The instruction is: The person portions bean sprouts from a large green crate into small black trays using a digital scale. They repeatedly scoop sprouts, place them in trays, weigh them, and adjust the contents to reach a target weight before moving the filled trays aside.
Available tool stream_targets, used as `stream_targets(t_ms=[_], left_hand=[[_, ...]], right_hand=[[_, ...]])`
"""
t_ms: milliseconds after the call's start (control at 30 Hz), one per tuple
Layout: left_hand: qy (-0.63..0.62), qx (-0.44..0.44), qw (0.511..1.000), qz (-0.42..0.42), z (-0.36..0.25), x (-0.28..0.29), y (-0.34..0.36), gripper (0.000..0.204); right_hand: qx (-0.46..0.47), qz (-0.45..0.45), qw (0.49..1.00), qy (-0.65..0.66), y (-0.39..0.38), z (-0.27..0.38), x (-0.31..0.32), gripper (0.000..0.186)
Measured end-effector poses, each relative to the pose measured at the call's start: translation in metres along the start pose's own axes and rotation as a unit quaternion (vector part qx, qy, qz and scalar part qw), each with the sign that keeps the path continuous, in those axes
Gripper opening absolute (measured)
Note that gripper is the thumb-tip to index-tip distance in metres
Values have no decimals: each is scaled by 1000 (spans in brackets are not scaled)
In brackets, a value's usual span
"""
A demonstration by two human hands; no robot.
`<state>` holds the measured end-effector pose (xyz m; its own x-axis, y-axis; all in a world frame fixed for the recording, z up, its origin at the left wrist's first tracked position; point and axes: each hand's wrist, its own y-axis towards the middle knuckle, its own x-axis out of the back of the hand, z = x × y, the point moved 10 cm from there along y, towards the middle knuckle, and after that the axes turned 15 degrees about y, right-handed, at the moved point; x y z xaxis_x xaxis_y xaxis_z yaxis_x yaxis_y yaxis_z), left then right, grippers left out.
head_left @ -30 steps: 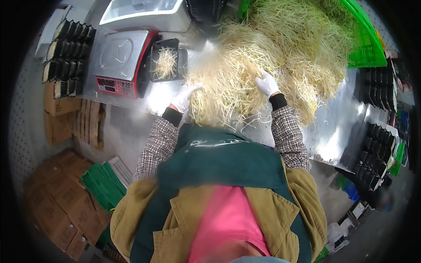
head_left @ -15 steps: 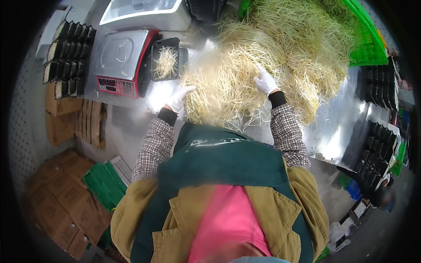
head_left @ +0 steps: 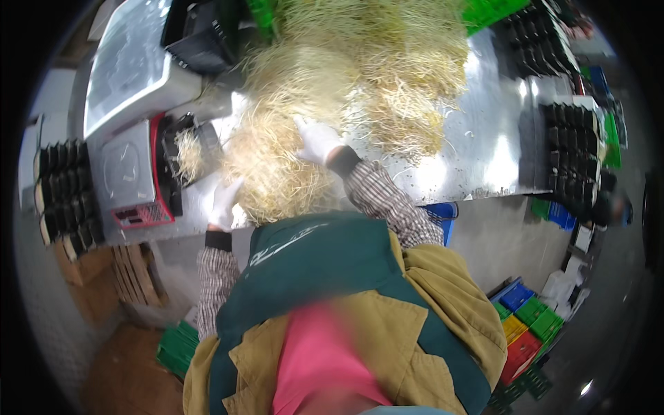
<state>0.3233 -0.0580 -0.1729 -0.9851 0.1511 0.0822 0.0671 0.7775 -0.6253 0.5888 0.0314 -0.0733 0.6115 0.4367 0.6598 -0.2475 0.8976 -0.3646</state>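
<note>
Loose pale sprouts [head_left: 277, 187] cover the middle of the steel table [head_left: 498, 152], spreading back as a larger heap [head_left: 401, 76]. My left hand [head_left: 218, 200], in a white glove, is at the near left edge of the closer bunch, its blurred fingers apart. My right hand [head_left: 317, 142], also gloved, reaches into that bunch from the right; its fingertips are blurred among the strands. Beside my left hand a black tray [head_left: 207, 142] holds some sprouts. Left of it sits a red scale [head_left: 128, 173] with a steel top.
A white foam box [head_left: 124, 69], black trays [head_left: 194, 38] and a green crate [head_left: 494, 10] line the back. Stacked packs stand left [head_left: 62, 194] and right [head_left: 570, 152]. Coloured crates [head_left: 526, 325] sit low right. A dark-clad person [head_left: 609, 207] is at the right edge.
The view has turned, shifting the table in frame. Both hands have moved left with the near bunch, the left one closer to the tray, and more bare steel shows right of the bunch.
</note>
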Motion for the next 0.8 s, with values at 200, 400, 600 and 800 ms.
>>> stream_targets(t_ms=[200, 400, 600, 800], left_hand=[[660, -73, 735, -137, -77, 29, -42, 44], [188, -134, 954, 189, -150, -183, -12, 41], [-94, 213, 911, 339, -67, -353, -2, 88], [-124, 113, 947, 274, -68, -349, 22, 22]], right_hand=[[1, -399, 916, 28, -100, -127, 198, 25], [-141, -142, 936, 290, -60, -298, 179, 69], [-97, -101, 979, 148, -79, -251, 120, 95], [-14, -187, 936, 298, -137, -209, 93, 92]])
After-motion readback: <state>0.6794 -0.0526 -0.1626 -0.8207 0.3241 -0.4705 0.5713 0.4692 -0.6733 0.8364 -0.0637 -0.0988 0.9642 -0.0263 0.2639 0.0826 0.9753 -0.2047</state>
